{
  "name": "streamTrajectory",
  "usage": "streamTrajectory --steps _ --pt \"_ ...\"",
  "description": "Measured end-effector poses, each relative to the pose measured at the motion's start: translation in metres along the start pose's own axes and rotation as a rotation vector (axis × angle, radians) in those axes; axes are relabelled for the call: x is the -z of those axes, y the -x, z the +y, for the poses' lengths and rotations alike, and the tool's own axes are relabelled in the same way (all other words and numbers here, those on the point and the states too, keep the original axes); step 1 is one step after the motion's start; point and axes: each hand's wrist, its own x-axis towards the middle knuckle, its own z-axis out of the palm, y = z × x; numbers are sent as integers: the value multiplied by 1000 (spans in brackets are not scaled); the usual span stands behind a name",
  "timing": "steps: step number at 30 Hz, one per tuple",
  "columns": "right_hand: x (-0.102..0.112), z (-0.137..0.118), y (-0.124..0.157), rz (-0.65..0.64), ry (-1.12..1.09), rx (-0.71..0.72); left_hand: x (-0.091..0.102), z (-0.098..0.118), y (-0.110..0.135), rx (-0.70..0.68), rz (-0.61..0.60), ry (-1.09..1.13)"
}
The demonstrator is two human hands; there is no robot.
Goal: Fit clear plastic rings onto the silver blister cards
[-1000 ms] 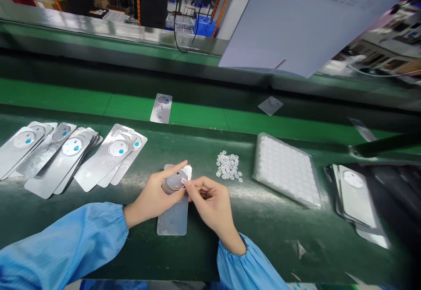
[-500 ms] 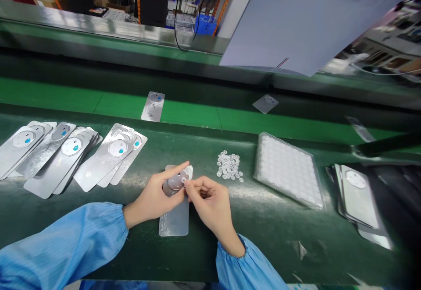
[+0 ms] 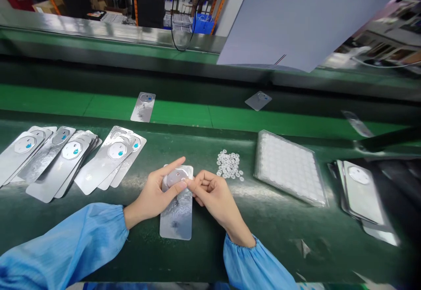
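The silvery flat rounded-rectangle plate [image 3: 176, 220] lies on the dark green bench mat [image 3: 263, 224] right in front of the person, its round-disc end pointing away from them. The left hand [image 3: 154, 196] clasps that end, forefinger over the top and thumb under the disc. The right hand [image 3: 215, 196] has its fingertips pinched together at the disc's right edge; I cannot tell whether they hold anything. A heap of small clear round pieces [image 3: 229, 170] sits near, to the right.

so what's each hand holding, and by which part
The left hand grips the silver plate at its top end, around the round disc. The right hand pinches at that disc's right edge; anything between its fingertips cannot be told.
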Motion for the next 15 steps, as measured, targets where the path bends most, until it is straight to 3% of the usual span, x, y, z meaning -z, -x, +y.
streamTrajectory --steps 6,9,12,15 --pt "0 5 1 -159 -108 -54 3 3 0 90 88 267" --pt "-2 9 1 -216 -126 -72 5 15 -10 122 116 363" --pt "-2 12 -3 -233 -230 -109 6 42 -51 126 241 456" --pt "-2 12 -7 -227 -312 -101 14 78 -109 -1 402 343"
